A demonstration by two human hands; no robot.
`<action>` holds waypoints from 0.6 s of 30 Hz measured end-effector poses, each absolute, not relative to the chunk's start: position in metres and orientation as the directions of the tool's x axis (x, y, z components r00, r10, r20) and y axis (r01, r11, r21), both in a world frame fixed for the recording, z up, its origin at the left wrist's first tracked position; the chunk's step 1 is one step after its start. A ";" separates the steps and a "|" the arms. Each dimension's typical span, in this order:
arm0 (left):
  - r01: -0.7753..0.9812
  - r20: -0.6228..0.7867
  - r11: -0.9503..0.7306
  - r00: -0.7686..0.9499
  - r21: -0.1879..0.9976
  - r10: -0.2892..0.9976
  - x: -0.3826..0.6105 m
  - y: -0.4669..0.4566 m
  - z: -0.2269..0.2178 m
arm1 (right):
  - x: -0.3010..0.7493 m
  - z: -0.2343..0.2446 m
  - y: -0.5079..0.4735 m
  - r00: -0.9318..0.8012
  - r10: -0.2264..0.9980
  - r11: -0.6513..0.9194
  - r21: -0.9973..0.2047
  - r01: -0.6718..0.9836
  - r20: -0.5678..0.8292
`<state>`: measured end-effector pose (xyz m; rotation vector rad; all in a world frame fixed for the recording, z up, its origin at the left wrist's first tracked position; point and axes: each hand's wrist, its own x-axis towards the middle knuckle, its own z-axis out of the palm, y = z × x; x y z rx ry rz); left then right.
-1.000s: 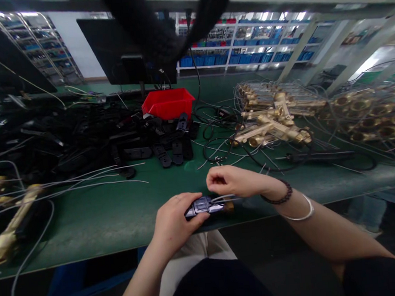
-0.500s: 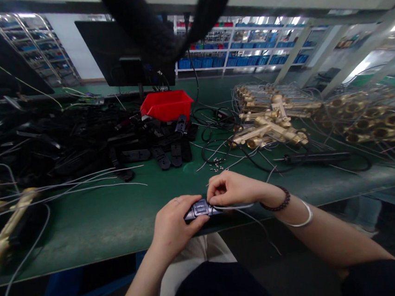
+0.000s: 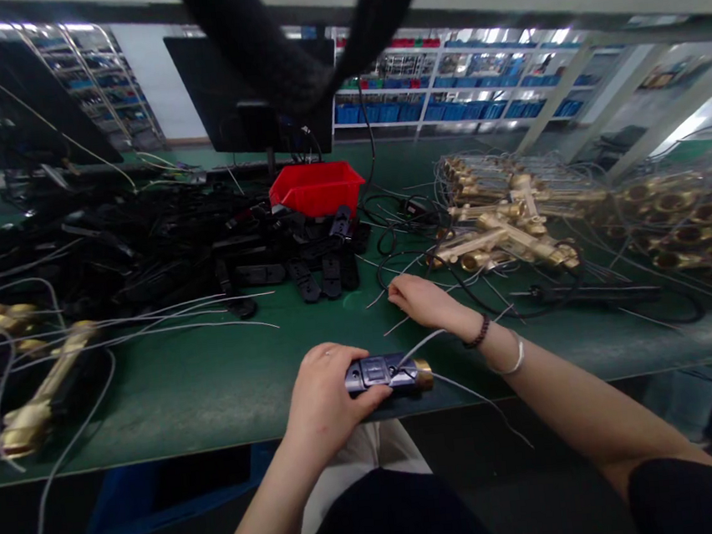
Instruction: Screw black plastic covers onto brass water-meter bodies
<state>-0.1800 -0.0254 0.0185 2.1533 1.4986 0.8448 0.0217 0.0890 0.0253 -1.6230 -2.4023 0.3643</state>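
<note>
My left hand (image 3: 330, 387) is closed around a dark grey housing (image 3: 375, 371) at the bench's front edge, thumb on the near side and fingers on the far side. A brass end (image 3: 424, 374) sticks out at the housing's right. From its top comes a thin grey cable (image 3: 426, 342) that bends to the right, and another wire trails off over the edge. Farther back on the green bench, my right hand (image 3: 420, 298) is lowered with its fingertips pressed together; what they hold, if anything, is hidden. The small screws seen there before are covered by this hand.
Behind lie a red bin (image 3: 316, 188) and a heap of black plastic parts (image 3: 159, 252). Brass fittings (image 3: 522, 226) with wires are piled at the right, near a black screwdriver-like tool (image 3: 591, 293). Another brass fitting (image 3: 46, 389) lies left.
My right hand has left the housing and moved away over the bench to where the screws lay. The housing and its brass end now show more fully; my left hand still holds it.
</note>
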 end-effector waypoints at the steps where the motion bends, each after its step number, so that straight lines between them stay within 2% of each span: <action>1: 0.703 0.254 -0.344 0.235 0.623 0.938 -0.180 -0.026 0.018 | 0.018 0.033 0.082 -0.378 0.925 0.371 -0.342 0.864 0.047; 3: 0.699 0.240 -0.323 0.217 0.638 0.946 -0.180 -0.026 0.017 | 0.008 0.050 0.064 -0.459 0.888 0.426 -0.432 0.795 0.029; 6: 0.709 0.225 -0.314 0.221 0.631 0.949 -0.180 -0.025 0.016 | -0.011 0.071 0.040 -0.669 0.742 0.516 -0.597 0.614 -0.048; 9: 0.727 0.198 -0.300 0.225 0.618 0.954 -0.179 -0.025 0.017 | -0.028 0.076 0.029 -0.776 0.627 0.606 -0.585 0.539 -0.065; 12: 0.728 0.180 -0.285 0.221 0.624 0.959 -0.179 -0.025 0.019 | -0.036 0.071 0.032 -0.793 0.607 0.641 -0.561 0.524 -0.049; 15: 0.727 0.178 -0.277 0.212 0.629 0.961 -0.181 -0.024 0.019 | -0.038 0.064 0.033 -0.764 0.642 0.587 -0.602 0.542 -0.061; 18: 0.714 0.174 -0.270 0.207 0.646 0.963 -0.182 -0.022 0.016 | -0.038 0.057 0.029 -0.739 0.674 0.588 -0.619 0.521 0.018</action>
